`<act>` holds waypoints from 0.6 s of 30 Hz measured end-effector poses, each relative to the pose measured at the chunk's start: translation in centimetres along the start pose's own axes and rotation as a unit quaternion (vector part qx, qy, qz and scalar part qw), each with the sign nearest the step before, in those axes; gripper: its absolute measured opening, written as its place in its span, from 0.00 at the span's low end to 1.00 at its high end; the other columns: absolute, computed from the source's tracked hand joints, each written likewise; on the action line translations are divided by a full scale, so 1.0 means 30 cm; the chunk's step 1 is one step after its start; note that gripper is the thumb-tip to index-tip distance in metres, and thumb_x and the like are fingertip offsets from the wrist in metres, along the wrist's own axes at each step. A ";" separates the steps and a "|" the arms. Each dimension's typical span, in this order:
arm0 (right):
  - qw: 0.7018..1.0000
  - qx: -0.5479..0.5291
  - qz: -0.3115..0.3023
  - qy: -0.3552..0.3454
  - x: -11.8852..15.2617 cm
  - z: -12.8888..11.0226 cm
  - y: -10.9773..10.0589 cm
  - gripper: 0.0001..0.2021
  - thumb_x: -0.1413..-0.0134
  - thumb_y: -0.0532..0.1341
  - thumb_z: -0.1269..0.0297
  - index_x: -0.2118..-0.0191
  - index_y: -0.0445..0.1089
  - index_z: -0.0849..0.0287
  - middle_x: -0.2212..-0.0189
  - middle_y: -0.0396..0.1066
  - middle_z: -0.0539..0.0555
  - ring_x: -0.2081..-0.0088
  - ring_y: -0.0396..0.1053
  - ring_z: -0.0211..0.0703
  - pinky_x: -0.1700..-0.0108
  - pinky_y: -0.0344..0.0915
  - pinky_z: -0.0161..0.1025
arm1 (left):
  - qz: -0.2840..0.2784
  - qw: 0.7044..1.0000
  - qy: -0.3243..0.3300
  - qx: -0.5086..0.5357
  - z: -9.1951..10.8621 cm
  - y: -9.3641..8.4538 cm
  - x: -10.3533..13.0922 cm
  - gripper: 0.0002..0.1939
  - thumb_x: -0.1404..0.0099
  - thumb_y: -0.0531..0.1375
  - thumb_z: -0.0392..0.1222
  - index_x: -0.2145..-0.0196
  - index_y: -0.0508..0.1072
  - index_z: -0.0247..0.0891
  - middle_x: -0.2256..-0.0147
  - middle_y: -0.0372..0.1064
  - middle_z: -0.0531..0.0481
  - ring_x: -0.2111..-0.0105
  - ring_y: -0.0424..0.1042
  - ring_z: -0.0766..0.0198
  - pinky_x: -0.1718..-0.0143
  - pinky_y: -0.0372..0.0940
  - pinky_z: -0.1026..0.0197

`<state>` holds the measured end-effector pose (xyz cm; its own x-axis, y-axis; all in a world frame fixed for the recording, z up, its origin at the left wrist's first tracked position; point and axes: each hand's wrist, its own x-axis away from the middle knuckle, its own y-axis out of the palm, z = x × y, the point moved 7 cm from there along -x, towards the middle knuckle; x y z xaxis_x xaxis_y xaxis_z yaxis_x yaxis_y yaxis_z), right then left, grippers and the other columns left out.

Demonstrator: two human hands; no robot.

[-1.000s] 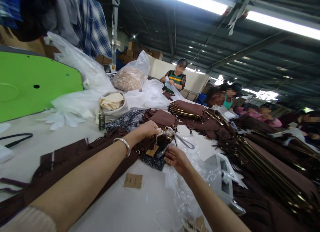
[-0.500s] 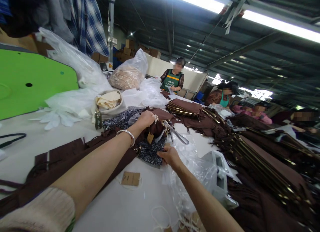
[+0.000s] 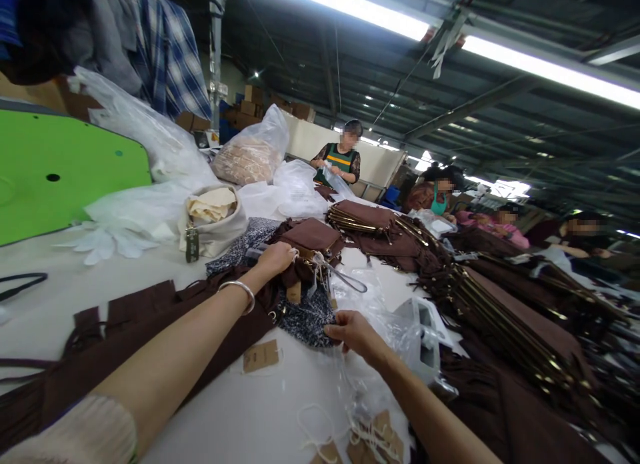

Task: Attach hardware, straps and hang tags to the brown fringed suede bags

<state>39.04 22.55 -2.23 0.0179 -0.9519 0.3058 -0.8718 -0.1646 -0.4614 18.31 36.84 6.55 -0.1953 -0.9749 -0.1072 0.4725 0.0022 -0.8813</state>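
My left hand (image 3: 277, 259), with a silver bangle at the wrist, is closed at the edge of a small brown bag (image 3: 306, 234); a bit of white string shows at the fingertips. Beside it lie a grey strap loop (image 3: 350, 281) and a brown hang tag (image 3: 294, 292). Under the bag is a black-and-white speckled cloth (image 3: 307, 317). My right hand (image 3: 355, 336) pinches this cloth's right edge between thumb and fingers. Larger brown fabric pieces (image 3: 200, 337) with metal fittings lie under my left forearm. A loose kraft tag (image 3: 261, 356) rests on the white table.
Clear plastic bags (image 3: 370, 384) and a white tape-dispenser-like device (image 3: 425, 324) are to the right. Stacks of brown bags with gold zippers (image 3: 510, 317) fill the right side. A cream pouch (image 3: 215, 221) and green panel (image 3: 65, 171) stand left. Co-workers sit and stand beyond.
The view has shifted slightly. My right hand keeps its pinch on the cloth edge, its fingers a little more spread. More of the small brown bag shows beside my left hand.
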 end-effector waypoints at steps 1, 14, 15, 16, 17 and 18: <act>1.000 0.008 0.006 -0.003 -0.001 -0.008 -0.001 0.09 0.55 0.63 0.62 0.77 0.64 0.59 0.85 0.65 0.45 0.82 0.62 0.33 0.82 0.56 0.28 | 0.006 1.000 0.011 -0.009 0.008 -0.011 0.017 0.13 0.30 0.56 0.47 0.59 0.72 0.33 0.61 0.72 0.46 0.62 0.72 0.60 0.59 0.69 0.52; 0.992 0.110 0.049 -0.045 -0.039 -0.124 -0.043 0.19 0.40 0.52 0.56 0.80 0.59 0.58 0.86 0.61 0.46 0.85 0.62 0.33 0.83 0.55 0.28 | -0.027 0.960 0.264 -0.088 0.211 0.164 0.347 0.12 0.34 0.53 0.31 0.60 0.75 0.40 0.57 0.72 0.44 0.60 0.72 0.57 0.60 0.66 0.57; 0.990 0.123 0.047 -0.041 -0.035 -0.115 -0.045 0.18 0.40 0.53 0.57 0.80 0.60 0.58 0.86 0.61 0.46 0.85 0.62 0.33 0.83 0.55 0.28 | -0.021 0.961 0.258 -0.093 0.200 0.173 0.338 0.13 0.35 0.53 0.30 0.60 0.75 0.38 0.55 0.71 0.41 0.57 0.71 0.54 0.58 0.66 0.54; 0.989 0.136 0.045 -0.037 -0.029 -0.105 -0.050 0.18 0.40 0.53 0.57 0.80 0.60 0.58 0.86 0.61 0.46 0.85 0.62 0.33 0.82 0.55 0.28 | -0.015 0.962 0.255 -0.098 0.189 0.175 0.326 0.12 0.36 0.53 0.29 0.62 0.76 0.37 0.52 0.69 0.39 0.52 0.69 0.51 0.54 0.65 0.51; 0.987 0.148 0.045 -0.032 -0.022 -0.096 -0.058 0.19 0.39 0.52 0.57 0.79 0.60 0.58 0.86 0.61 0.46 0.84 0.62 0.33 0.81 0.55 0.28 | -0.012 0.961 0.256 -0.102 0.177 0.175 0.313 0.11 0.37 0.55 0.29 0.64 0.76 0.37 0.49 0.68 0.38 0.47 0.65 0.48 0.50 0.62 0.46; 0.985 0.161 0.048 -0.027 -0.013 -0.090 -0.067 0.19 0.39 0.52 0.57 0.79 0.61 0.58 0.85 0.62 0.46 0.84 0.63 0.33 0.81 0.56 0.28 | -0.011 0.960 0.261 -0.105 0.165 0.171 0.300 0.10 0.38 0.56 0.29 0.66 0.77 0.38 0.47 0.66 0.39 0.42 0.61 0.46 0.46 0.58 0.43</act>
<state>39.47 23.95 0.84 -0.0225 -0.9780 0.2072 -0.6699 -0.1391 -0.7293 23.23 26.97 3.33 -0.6331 -0.7312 -0.2542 0.2900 0.0805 -0.9536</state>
